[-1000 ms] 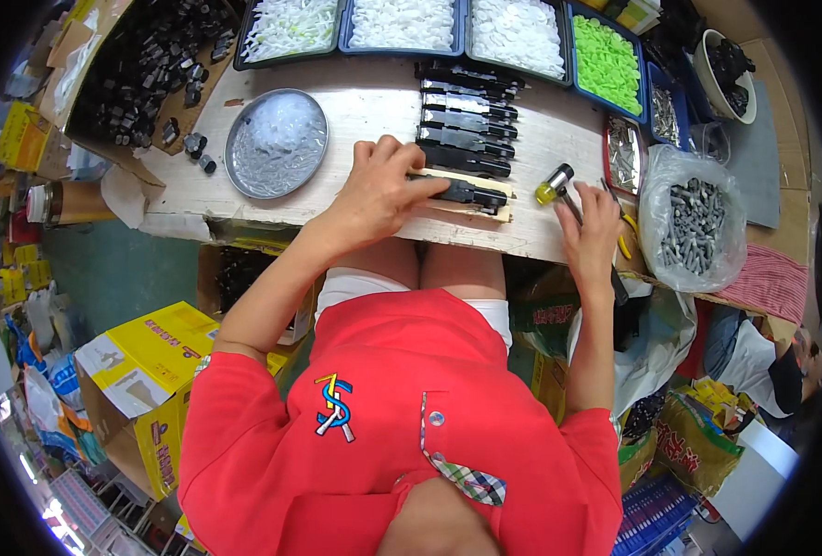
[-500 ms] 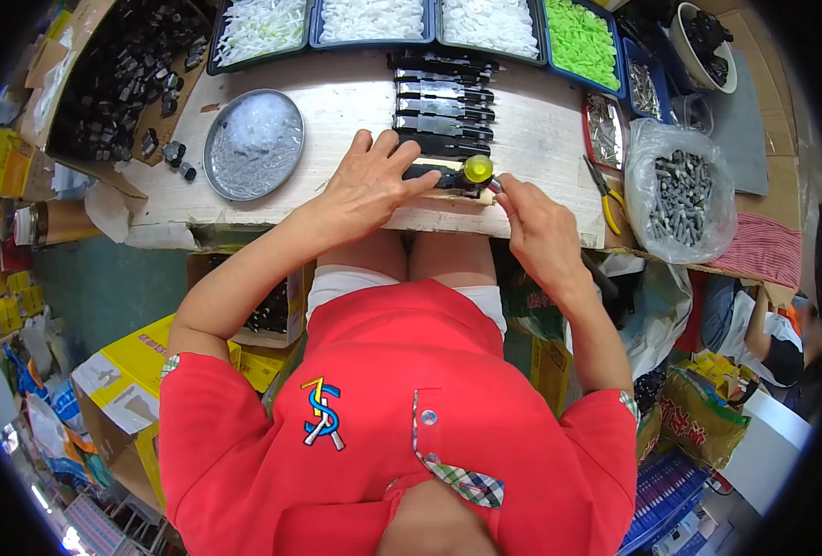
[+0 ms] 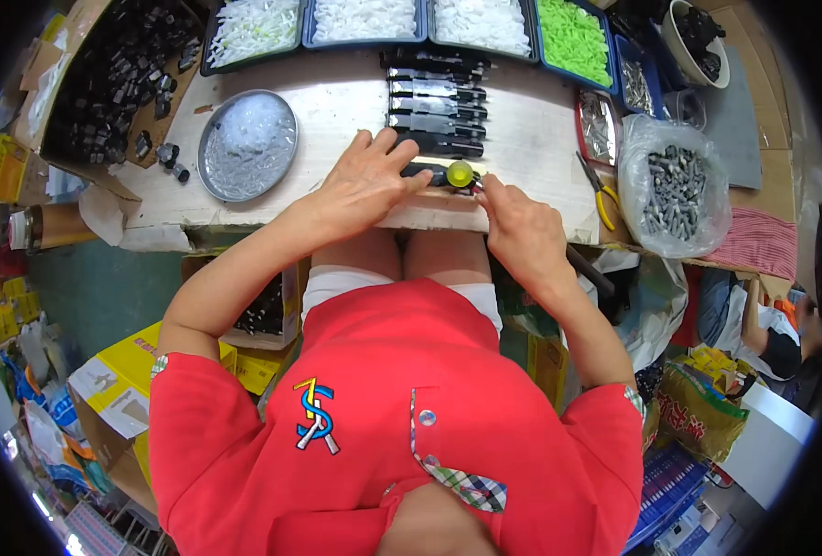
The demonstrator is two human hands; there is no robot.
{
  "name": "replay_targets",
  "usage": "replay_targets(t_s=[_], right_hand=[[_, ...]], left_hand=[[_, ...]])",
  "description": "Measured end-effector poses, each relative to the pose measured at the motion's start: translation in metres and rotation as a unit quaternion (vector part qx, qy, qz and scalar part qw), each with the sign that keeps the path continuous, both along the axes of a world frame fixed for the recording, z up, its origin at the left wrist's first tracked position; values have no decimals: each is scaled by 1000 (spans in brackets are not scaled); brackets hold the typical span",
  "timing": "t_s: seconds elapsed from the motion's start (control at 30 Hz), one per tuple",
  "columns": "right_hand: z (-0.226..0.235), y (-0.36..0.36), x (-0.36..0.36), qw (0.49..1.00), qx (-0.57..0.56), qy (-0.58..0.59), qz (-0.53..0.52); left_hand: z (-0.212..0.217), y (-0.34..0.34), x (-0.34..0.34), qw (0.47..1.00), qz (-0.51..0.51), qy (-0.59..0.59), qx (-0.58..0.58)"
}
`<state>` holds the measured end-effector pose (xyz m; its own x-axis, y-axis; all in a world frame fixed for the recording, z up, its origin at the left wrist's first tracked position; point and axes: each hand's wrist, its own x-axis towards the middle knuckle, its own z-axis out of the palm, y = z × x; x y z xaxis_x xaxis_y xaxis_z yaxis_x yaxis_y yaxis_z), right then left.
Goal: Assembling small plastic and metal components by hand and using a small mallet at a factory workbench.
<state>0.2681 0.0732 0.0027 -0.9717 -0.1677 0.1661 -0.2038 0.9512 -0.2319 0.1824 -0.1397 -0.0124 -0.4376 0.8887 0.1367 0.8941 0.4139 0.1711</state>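
My left hand (image 3: 365, 181) rests at the table's front edge, with thumb and fingers on a long black plastic part (image 3: 417, 170). My right hand (image 3: 527, 227) is closed round a hammer with a round yellow head (image 3: 459, 173); its dark handle runs back under my wrist. The yellow head is over the black part, and I cannot tell whether they touch. A pale wooden block (image 3: 448, 196) shows beneath. Beyond my hands lies a row of similar black parts (image 3: 437, 123), some with shiny strips.
Trays of white pieces (image 3: 365, 18) and green pieces (image 3: 573, 42) line the back. A round metal dish (image 3: 247, 145) and a carton of black parts (image 3: 119, 93) stand left. Yellow-handled pliers (image 3: 604, 199) and a clear bag of grey pieces (image 3: 675, 190) lie right.
My right hand and the yellow hammer head have moved slightly left along the black part. My left hand has stayed nearly in place. The whole view has shifted a little.
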Motion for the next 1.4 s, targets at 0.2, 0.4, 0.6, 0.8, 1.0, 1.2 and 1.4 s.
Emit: replay_targets(t_s=[0.2, 0.4, 0.6, 0.8, 1.0, 1.2, 1.4], right_hand=[[15, 7, 0, 997, -67, 27, -14], [11, -2, 5, 998, 32, -54, -14], [16, -1, -9, 1000, -19, -4, 10], [7, -25, -11, 993, -95, -41, 61], [21, -30, -37, 987, -38, -152, -24], [18, -35, -49, 966, -253, -55, 12], [24, -52, -51, 960, -267, -86, 5]], left_hand=[[-1, 2, -1, 1000, 8, -2, 18], [-2, 0, -5, 999, 1, -13, 46], [-7, 0, -16, 970, 112, -181, 117], [-18, -4, -5, 941, 156, -190, 233], [-27, -7, 18, 943, 196, -35, 268], [-39, 18, 59, 948, 108, 27, 299], [-56, 20, 63, 947, 111, 70, 292]])
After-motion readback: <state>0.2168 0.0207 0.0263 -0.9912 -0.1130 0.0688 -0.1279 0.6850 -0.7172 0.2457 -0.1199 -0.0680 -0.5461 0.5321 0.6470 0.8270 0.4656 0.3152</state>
